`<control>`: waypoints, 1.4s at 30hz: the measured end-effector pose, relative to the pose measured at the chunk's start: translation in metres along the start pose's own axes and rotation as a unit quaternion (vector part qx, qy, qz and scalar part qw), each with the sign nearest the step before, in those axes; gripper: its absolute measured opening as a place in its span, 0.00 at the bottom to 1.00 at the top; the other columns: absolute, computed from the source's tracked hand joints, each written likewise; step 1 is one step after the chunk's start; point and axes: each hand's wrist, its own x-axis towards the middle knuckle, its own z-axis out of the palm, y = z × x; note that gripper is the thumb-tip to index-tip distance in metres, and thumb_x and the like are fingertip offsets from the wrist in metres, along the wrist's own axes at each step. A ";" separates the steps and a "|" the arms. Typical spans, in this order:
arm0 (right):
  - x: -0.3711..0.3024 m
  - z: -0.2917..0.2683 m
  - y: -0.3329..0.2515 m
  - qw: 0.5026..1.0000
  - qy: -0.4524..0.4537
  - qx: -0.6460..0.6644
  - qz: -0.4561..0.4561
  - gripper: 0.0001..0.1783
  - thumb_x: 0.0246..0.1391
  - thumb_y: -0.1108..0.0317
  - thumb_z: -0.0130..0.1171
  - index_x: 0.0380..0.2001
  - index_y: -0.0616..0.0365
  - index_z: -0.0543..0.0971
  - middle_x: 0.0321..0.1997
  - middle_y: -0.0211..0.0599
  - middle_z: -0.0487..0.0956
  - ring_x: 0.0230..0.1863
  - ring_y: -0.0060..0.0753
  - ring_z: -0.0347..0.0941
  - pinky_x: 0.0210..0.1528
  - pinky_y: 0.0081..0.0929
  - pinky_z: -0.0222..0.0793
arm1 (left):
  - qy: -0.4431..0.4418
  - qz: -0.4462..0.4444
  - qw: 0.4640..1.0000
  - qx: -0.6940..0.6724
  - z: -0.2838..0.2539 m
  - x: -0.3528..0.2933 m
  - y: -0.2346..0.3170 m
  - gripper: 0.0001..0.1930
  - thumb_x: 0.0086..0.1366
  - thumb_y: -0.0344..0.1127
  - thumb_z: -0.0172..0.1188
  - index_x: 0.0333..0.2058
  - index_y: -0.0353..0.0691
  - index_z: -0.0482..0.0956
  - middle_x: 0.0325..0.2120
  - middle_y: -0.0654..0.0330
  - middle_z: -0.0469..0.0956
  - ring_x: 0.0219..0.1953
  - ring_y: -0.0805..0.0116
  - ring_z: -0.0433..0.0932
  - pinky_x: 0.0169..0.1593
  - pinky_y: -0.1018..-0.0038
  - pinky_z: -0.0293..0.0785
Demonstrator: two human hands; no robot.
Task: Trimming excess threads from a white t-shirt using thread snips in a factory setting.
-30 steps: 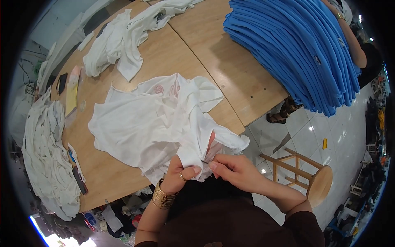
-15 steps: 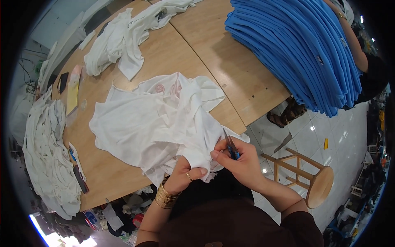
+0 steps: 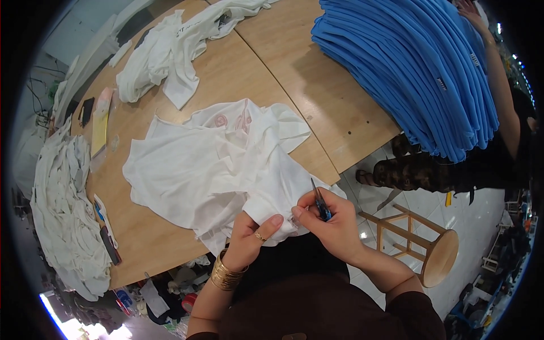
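Note:
A rumpled white garment [image 3: 181, 164] with a reddish print near its far edge lies spread over the near part of the table, its close edge drawn toward me. My left hand [image 3: 252, 235] is closed on that edge, thumb on top of the cloth. In my right hand [image 3: 333, 226] sits a pair of small thread snips [image 3: 320, 204], dark blades pointing up and away, with blue at the grip. The thumb and forefinger of this same hand also pinch the garment's edge, close to my left thumb. What lies between the fingertips is too small to make out.
Tall blue folded garments [image 3: 402, 73] are stacked at the far right, a co-worker's arm [image 3: 501, 90] beside them. White garments are heaped on the left [image 3: 68, 215] and at the back [image 3: 161, 62]. A wooden stool [image 3: 442, 258] stands right of the table [image 3: 153, 249].
My left thumb has shifted up slightly along the cloth, and the near edge is held flatter. The snips have moved a little right. The co-worker has stepped in closer beside the blue stack.

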 end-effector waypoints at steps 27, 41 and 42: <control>-0.015 -0.022 -0.021 0.957 -0.261 -0.116 0.048 0.14 0.59 0.60 0.41 0.32 0.58 0.71 0.22 0.33 0.69 0.25 0.25 0.65 0.31 0.22 0.62 | -0.040 -0.004 0.999 -0.031 -0.016 -0.009 -0.007 0.19 0.55 0.32 0.55 0.44 0.31 0.68 0.39 0.60 0.73 0.42 0.73 0.70 0.47 0.76 0.65; -0.013 -0.012 -0.021 0.961 -0.240 -0.135 0.030 0.13 0.58 0.61 0.42 0.30 0.57 0.72 0.21 0.34 0.70 0.25 0.26 0.66 0.32 0.23 0.62 | -0.033 -0.001 0.998 -0.049 -0.022 -0.010 -0.011 0.17 0.54 0.33 0.56 0.42 0.31 0.70 0.36 0.61 0.75 0.39 0.74 0.71 0.45 0.77 0.66; -0.014 -0.012 -0.020 0.960 -0.240 -0.142 0.034 0.14 0.57 0.58 0.44 0.31 0.57 0.72 0.23 0.37 0.72 0.26 0.33 0.68 0.31 0.26 0.63 | -0.027 0.001 0.999 -0.040 -0.022 -0.010 -0.011 0.18 0.54 0.33 0.56 0.43 0.31 0.70 0.37 0.61 0.74 0.39 0.73 0.71 0.45 0.76 0.66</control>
